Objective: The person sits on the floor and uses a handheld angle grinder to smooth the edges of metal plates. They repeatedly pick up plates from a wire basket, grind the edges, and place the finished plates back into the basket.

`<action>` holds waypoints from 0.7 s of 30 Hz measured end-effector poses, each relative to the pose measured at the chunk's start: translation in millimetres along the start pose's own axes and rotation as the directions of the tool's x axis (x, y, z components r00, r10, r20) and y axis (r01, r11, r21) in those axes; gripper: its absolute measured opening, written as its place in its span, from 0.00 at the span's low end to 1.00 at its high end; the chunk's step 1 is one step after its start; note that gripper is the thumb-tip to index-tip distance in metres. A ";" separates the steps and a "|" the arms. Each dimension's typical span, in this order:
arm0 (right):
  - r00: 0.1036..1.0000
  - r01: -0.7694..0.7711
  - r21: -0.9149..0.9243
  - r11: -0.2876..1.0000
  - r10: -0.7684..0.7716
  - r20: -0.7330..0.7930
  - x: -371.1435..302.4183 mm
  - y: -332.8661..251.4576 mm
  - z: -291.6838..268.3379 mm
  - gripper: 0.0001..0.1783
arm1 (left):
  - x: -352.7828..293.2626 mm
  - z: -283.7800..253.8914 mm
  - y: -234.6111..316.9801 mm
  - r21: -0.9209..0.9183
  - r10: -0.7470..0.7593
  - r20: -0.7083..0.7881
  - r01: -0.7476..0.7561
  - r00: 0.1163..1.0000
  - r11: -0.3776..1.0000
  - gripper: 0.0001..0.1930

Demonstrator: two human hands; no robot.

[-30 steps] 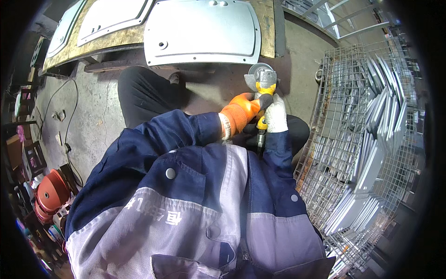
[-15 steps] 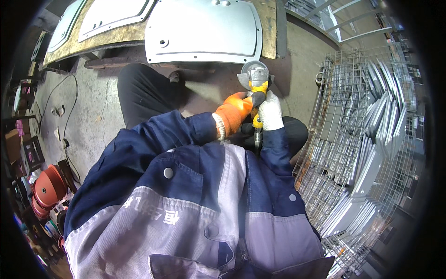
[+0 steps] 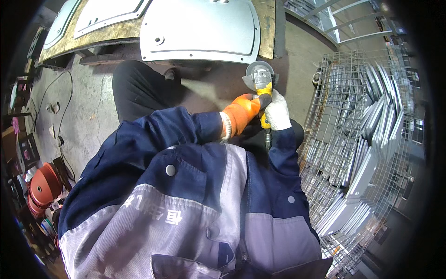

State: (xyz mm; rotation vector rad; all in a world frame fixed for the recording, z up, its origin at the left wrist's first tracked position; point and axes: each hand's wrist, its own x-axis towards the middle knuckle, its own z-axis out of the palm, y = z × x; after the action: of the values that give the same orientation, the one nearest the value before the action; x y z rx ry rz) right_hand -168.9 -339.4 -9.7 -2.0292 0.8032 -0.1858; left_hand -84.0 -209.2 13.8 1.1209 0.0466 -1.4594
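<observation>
A yellow angle grinder [image 3: 264, 88] with a round disc and metal guard sits in both my hands, head pointing away from me. My left hand [image 3: 241, 113], in an orange glove with a dark fingertip, is closed on its body from the left. Wrapped round the same tool from the right is my right hand [image 3: 278, 112] in a white knit glove. A metal fitting [image 3: 268, 138] hangs from its rear end beside my right sleeve. The disc is just beyond the near right corner of a pale panel [image 3: 200, 30] on the wooden bench [image 3: 266, 28], apparently apart from it.
More pale panels [image 3: 109, 16] lie along the bench to the left. A wire mesh basket [image 3: 332, 116] full of flat metal pieces [image 3: 367, 172] stands close on my right. Left on the floor runs a dark cable [image 3: 72, 93], near reddish bowl-shaped parts [image 3: 45, 184].
The grinder and both hands have shifted slightly right, away from the panel's corner. The view has moved a little, and both hands keep their hold.
</observation>
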 end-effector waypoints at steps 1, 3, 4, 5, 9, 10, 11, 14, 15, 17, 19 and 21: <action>1.000 0.011 -0.049 0.999 -0.012 -0.014 1.7 -0.7 0.6 0.12 | -1.5 -0.9 0.6 -0.006 -0.010 0.008 0.010 1.000 1.000 0.26; 0.999 0.046 -0.104 0.993 -0.046 0.006 3.7 -2.8 1.7 0.12 | -3.8 -1.8 1.8 -0.022 -0.004 -0.011 0.004 1.000 1.000 0.25; 0.999 0.048 -0.131 0.990 -0.047 0.008 4.0 -4.0 2.4 0.13 | -5.0 -2.6 2.1 -0.032 0.009 -0.037 -0.010 0.999 0.999 0.25; 0.999 0.009 -0.035 0.999 -0.008 0.032 4.0 -5.4 3.5 0.13 | -5.5 -3.1 2.4 -0.040 0.033 -0.030 -0.034 0.999 0.999 0.25; 0.995 -0.036 0.124 0.992 0.024 0.095 4.9 -11.5 14.4 0.16 | -8.8 -11.8 1.6 -0.092 0.065 -0.030 -0.067 0.997 0.994 0.24; 0.995 -0.052 0.090 0.995 0.043 0.095 5.9 -13.5 18.1 0.16 | -10.0 -15.4 1.2 -0.095 0.091 -0.029 -0.093 0.995 0.991 0.23; 0.995 0.041 0.066 0.997 -0.047 0.090 6.4 -15.5 21.3 0.17 | -10.8 -19.2 1.1 -0.099 0.116 -0.029 -0.119 0.993 0.988 0.23; 0.986 0.145 -0.065 0.987 -0.139 0.087 7.7 -22.9 34.4 0.19 | -15.5 -34.4 -0.7 -0.104 0.143 -0.026 -0.145 0.989 0.984 0.24; 0.982 0.169 -0.038 0.985 -0.165 0.093 8.7 -26.0 38.0 0.19 | -16.7 -40.3 -0.9 -0.056 0.144 -0.061 -0.148 0.988 0.987 0.24; 0.976 0.189 0.012 0.982 -0.189 0.106 9.8 -32.4 46.6 0.20 | -18.3 -51.3 -2.0 0.037 0.131 -0.116 -0.127 0.985 0.991 0.24; 0.976 0.159 0.098 0.982 -0.171 0.134 12.2 -39.1 55.2 0.18 | -16.7 -59.7 -2.0 -0.053 0.165 -0.100 -0.171 0.981 0.984 0.24; 0.968 0.159 0.193 0.968 -0.191 0.161 15.9 -46.9 64.6 0.17 | -17.7 -68.9 -2.7 -0.090 0.188 -0.116 -0.198 0.975 0.976 0.24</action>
State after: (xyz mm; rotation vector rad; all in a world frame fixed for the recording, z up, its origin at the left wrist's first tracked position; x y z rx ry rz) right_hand -107.3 -286.2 -11.5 -1.9144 0.4771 -0.1669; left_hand -49.4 -153.1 -12.9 1.0890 0.0829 -1.2108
